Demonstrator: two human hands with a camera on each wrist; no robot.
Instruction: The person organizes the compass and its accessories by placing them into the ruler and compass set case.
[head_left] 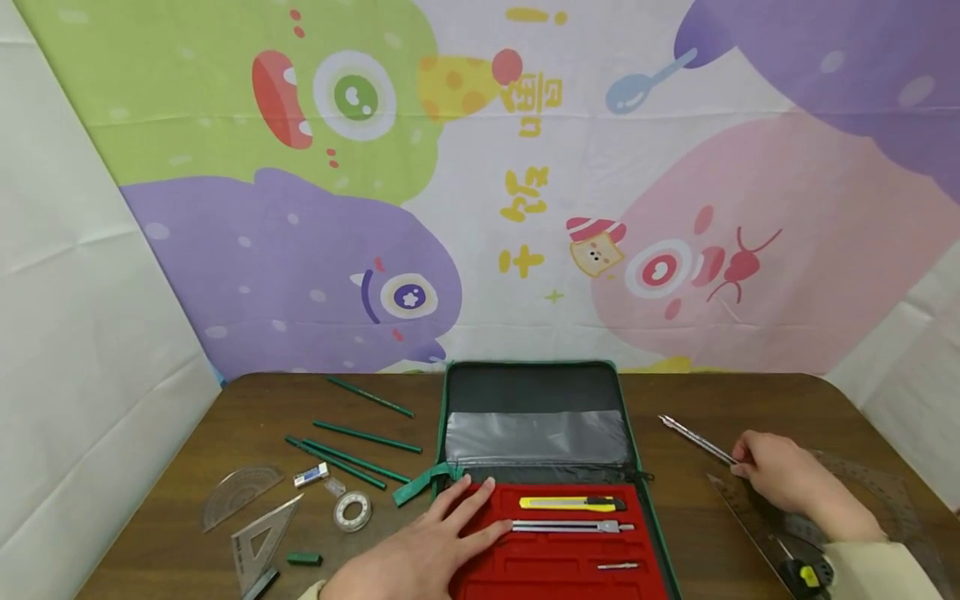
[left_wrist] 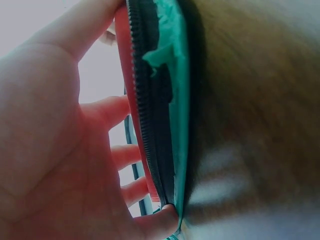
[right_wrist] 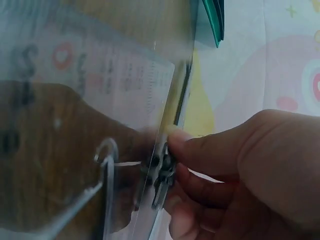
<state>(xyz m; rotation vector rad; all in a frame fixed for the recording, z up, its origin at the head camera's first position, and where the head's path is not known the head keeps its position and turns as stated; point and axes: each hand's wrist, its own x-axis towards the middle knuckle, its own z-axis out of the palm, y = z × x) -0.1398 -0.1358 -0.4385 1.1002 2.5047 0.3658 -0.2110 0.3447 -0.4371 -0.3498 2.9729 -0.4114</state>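
My left hand (head_left: pixel 423 546) rests with spread fingers on the near left part of the open zip case (head_left: pixel 648 525). Under it lies the case's red tray (head_left: pixel 555 552). In the left wrist view the fingers (left_wrist: pixel 117 107) reach over the tray edge beside the green zipper border (left_wrist: pixel 181 115). At the right, my right hand (head_left: pixel 787 475) pinches one end of a slim silver drawing compass (head_left: pixel 697 439), whose other end points away to the left. The right wrist view has its metal joint (right_wrist: pixel 164 172) at the thumb and fingertips.
The tray holds a yellow utility knife (head_left: pixel 562 503), a silver compass (head_left: pixel 566 526) and a small metal piece (head_left: pixel 618 566). Green pencils (head_left: pixel 367 437), an eraser (head_left: pixel 311 475), tape roll (head_left: pixel 352 511), protractor (head_left: pixel 240 496) and set square (head_left: pixel 262 542) lie left. A tape measure (head_left: pixel 810 575) and clear set square (head_left: pixel 738 504) lie right.
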